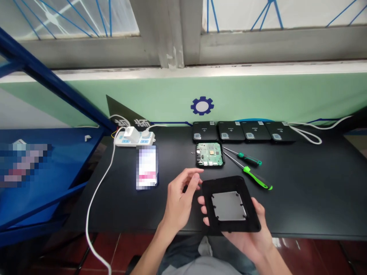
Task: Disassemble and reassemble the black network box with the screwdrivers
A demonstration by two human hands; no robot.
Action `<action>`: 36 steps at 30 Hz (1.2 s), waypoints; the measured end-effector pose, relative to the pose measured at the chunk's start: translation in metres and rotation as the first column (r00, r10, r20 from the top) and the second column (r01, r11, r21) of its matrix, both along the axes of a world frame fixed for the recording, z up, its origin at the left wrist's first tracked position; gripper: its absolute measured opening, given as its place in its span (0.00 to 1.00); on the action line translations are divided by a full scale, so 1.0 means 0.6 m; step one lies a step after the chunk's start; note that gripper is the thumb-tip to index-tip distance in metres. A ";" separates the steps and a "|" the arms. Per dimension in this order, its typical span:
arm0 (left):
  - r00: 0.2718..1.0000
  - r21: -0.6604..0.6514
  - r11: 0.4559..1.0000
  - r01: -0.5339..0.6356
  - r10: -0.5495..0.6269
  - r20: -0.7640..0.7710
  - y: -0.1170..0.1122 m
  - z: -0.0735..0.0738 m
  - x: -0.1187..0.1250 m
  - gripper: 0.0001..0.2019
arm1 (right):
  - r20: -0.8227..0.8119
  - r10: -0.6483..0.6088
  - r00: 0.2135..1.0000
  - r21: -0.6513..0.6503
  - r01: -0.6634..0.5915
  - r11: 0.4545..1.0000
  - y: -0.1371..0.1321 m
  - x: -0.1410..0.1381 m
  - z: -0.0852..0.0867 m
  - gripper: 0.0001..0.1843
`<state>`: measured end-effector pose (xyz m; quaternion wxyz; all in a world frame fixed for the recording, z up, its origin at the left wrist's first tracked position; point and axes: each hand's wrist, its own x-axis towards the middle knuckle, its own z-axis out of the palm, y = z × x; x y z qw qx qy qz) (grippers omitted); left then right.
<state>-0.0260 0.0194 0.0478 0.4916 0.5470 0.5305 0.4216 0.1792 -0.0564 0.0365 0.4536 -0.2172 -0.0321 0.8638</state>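
- Noting a black workbench [304, 187] bearing 4 black device casings [244, 131] in a far row, a bare green circuit board [209, 154] in a black base, a green-handled screwdriver [257, 178] and a teal-handled screwdriver [250, 160]
- Black rounded-square cover [226, 184]: near-square, no clear long axis, tilted, grey metal plate [228, 206] facing up, board straight ahead
- Right hand [249, 244]: palm up, cradling cover from beneath, nearer hand
- Left hand [179, 200]: open, fingers just beside cover's edge, no contact visible
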 end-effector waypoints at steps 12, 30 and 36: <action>0.874 0.296 0.948 0.121 0.039 -0.484 0.047 -0.044 0.006 0.13 | -0.008 -0.115 0.993 -0.071 0.114 0.991 0.003 0.045 -0.024 0.50; 0.886 0.327 0.932 0.157 0.014 -0.463 0.044 -0.048 -0.003 0.09 | 0.051 -0.212 0.976 -0.074 0.215 0.974 0.010 0.046 -0.024 0.50; 0.910 0.240 0.964 0.111 -0.001 -0.416 0.012 -0.030 -0.015 0.08 | 0.050 -0.171 0.984 -0.066 0.175 0.982 0.033 0.053 -0.030 0.41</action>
